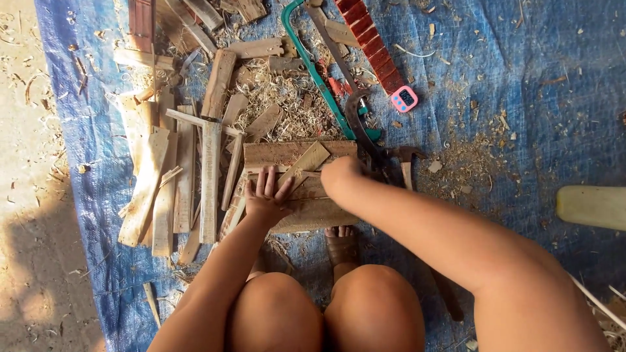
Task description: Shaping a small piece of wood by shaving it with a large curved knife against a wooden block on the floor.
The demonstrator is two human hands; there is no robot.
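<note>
- Head view, hands: the left hand [266,195] lies flat, palm down, on a wooden board [306,208], its arm running up from the lower left beside the knee. Its fingers [264,182] are stretched out and slightly apart, pressing on the board rather than gripping it.
- The right hand [340,175] is curled into a fist at the board's right edge, the forearm crossing in from the lower right. Its fingers are closed round the dark handle of a tool [365,140] (which tool it is I cannot tell; the blade end is lost among the clutter).
- The board sits on a blue tarp [521,98] spread over the ground, just ahead of the person's two knees and one foot [340,244] tucked under its near edge. One thin wood strip [303,166] lies slanted across the board's top, touching the left fingertips.
- Counted: one green-framed saw [313,65], one hammer [404,160] just right of the fist, one small pink timer [404,99], one red slatted strip [372,42].
- A heap of pale wood offcuts [176,176] lies left of the board (more than ten, overlapping), with curled shavings [287,98] behind.
</note>
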